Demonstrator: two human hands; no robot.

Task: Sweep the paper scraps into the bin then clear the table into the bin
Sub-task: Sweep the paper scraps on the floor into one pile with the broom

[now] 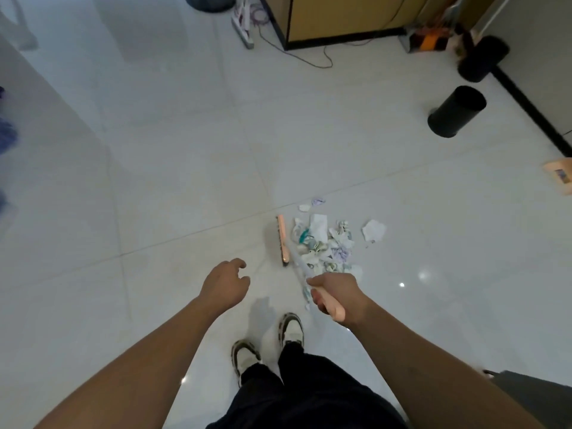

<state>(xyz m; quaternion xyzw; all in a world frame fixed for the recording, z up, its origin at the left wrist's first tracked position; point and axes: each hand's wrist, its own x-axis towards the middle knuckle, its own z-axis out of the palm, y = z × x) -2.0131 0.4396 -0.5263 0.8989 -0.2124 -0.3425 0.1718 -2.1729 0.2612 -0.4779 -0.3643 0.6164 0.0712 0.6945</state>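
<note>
Sweep stage, early: paper scraps (325,243) piled on the floor (154,181) just beside the broom head (283,239), well apart from the black bin (456,111); nothing binned as far as visible. Right hand (335,297) grips the broom handle, left hand (227,281) loose, holding nothing. Table not identifiable in view; dustpan can't be made out.

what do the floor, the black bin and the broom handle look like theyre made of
Floor: glossy glazed tile, probably ceramic; grout lines and bright light reflections show.
Black bin: smooth, dark and cylindrical with a dull sheen; plastic or painted metal, cannot tell which.
Broom handle: pale, smooth tube, likely plastic or coated metal, with a peach grip held by the right hand, probably plastic or rubber.
</note>
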